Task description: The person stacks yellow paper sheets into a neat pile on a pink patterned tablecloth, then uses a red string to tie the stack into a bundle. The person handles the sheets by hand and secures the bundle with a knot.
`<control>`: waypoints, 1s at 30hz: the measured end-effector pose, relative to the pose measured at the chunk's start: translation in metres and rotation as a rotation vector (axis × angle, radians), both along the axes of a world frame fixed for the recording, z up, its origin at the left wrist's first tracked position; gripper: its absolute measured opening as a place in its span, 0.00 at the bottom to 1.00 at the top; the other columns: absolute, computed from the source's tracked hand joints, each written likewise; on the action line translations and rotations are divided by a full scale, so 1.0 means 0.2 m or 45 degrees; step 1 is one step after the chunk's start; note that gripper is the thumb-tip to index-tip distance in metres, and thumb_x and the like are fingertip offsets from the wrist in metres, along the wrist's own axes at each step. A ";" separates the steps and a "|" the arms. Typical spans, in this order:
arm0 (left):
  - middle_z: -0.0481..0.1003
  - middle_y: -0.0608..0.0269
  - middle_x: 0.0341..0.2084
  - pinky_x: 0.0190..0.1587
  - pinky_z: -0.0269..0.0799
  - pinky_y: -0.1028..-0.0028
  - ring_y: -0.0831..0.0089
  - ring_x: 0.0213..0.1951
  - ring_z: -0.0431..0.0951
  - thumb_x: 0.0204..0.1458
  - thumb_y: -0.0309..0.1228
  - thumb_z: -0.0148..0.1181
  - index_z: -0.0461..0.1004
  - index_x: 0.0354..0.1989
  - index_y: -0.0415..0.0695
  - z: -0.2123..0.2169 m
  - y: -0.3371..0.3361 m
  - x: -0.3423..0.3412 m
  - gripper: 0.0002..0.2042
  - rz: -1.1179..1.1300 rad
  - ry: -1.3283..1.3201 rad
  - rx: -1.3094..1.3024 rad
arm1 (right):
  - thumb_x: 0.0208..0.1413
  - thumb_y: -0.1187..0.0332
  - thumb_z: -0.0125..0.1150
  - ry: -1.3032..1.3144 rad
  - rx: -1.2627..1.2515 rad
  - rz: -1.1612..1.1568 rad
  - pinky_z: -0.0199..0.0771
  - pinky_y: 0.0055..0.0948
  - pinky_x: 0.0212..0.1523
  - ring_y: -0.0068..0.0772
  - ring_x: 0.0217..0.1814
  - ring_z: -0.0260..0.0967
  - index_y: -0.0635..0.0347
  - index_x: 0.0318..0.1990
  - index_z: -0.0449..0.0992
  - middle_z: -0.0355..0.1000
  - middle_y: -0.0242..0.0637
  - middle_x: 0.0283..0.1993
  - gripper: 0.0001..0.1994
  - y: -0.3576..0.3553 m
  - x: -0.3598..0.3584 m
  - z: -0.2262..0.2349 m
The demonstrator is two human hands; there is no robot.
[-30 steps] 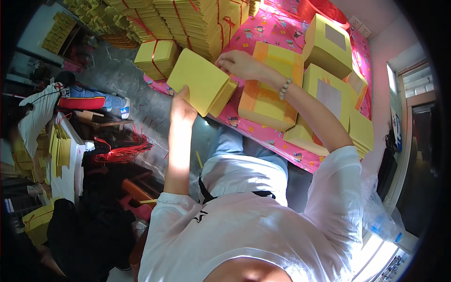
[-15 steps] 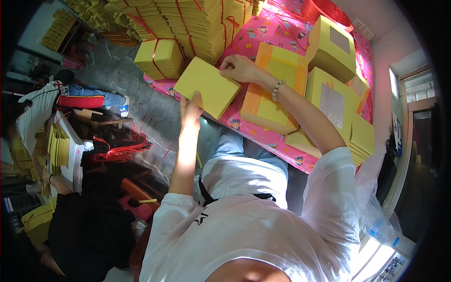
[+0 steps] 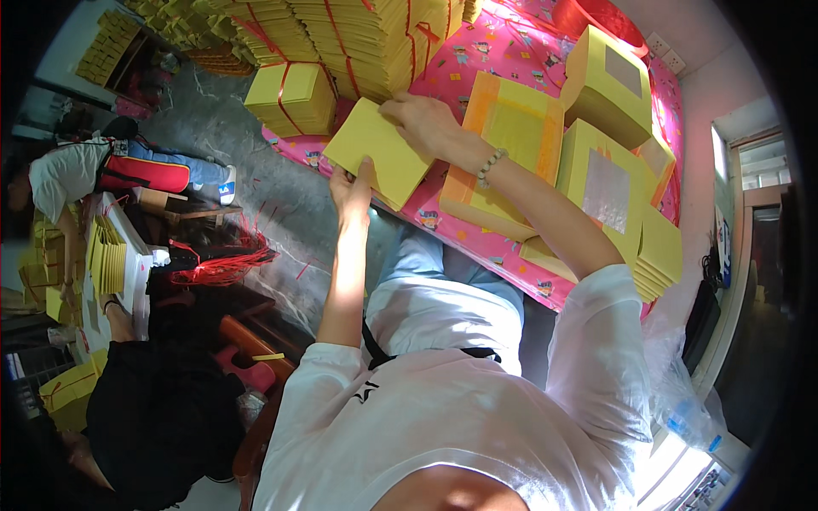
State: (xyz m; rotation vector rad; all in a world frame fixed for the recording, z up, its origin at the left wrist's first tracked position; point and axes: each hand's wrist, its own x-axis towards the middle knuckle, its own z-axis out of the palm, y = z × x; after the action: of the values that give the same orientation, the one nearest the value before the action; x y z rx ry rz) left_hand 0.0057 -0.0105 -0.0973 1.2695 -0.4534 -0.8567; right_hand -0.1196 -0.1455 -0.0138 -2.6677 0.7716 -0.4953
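1. My left hand (image 3: 354,189) gripped the near edge of a flat yellow box (image 3: 379,162), fingers closed on it.
2. My right hand (image 3: 426,126) lay on the box's far edge, fingers curled over it and pinching it.
3. The box sat tilted over the edge of a pink patterned table (image 3: 511,247).
4. Folded yellow boxes (image 3: 605,183) stood just beside it, with bundled yellow stacks (image 3: 358,34) behind.
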 end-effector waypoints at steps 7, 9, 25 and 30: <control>0.77 0.65 0.32 0.27 0.77 0.77 0.79 0.30 0.78 0.55 0.27 0.61 0.69 0.46 0.40 -0.02 -0.01 -0.01 0.12 0.042 -0.067 0.054 | 0.47 0.75 0.59 0.351 -0.167 0.100 0.80 0.39 0.39 0.44 0.46 0.75 0.62 0.39 0.77 0.70 0.42 0.44 0.10 -0.07 0.11 -0.15; 0.77 0.66 0.31 0.26 0.76 0.78 0.80 0.30 0.78 0.54 0.27 0.62 0.68 0.46 0.40 -0.01 -0.01 -0.02 0.13 0.078 -0.065 0.050 | 0.46 0.75 0.59 0.361 -0.174 0.092 0.80 0.40 0.37 0.44 0.46 0.75 0.63 0.39 0.77 0.70 0.42 0.44 0.10 -0.08 0.12 -0.18; 0.61 0.44 0.48 0.36 0.72 0.71 0.74 0.28 0.69 0.43 0.32 0.70 0.52 0.63 0.33 0.03 0.09 -0.05 0.41 0.158 -1.223 0.397 | 0.53 0.71 0.55 -0.059 -0.001 0.095 0.74 0.43 0.47 0.47 0.51 0.70 0.58 0.44 0.76 0.71 0.43 0.46 0.11 -0.04 -0.01 -0.04; 0.61 0.45 0.42 0.41 0.70 0.66 0.65 0.32 0.68 0.44 0.33 0.67 0.53 0.63 0.34 0.11 0.12 -0.07 0.39 0.084 -0.949 0.434 | 0.54 0.68 0.58 0.078 -0.014 0.130 0.71 0.41 0.48 0.47 0.48 0.70 0.60 0.46 0.73 0.70 0.43 0.45 0.13 0.02 -0.24 0.24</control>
State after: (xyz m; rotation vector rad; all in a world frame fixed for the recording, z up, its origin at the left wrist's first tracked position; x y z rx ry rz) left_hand -0.0076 0.0140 -0.0757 1.9074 -0.8698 -0.3834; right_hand -0.1669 -0.1412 0.0347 -2.7268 0.6473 -0.3950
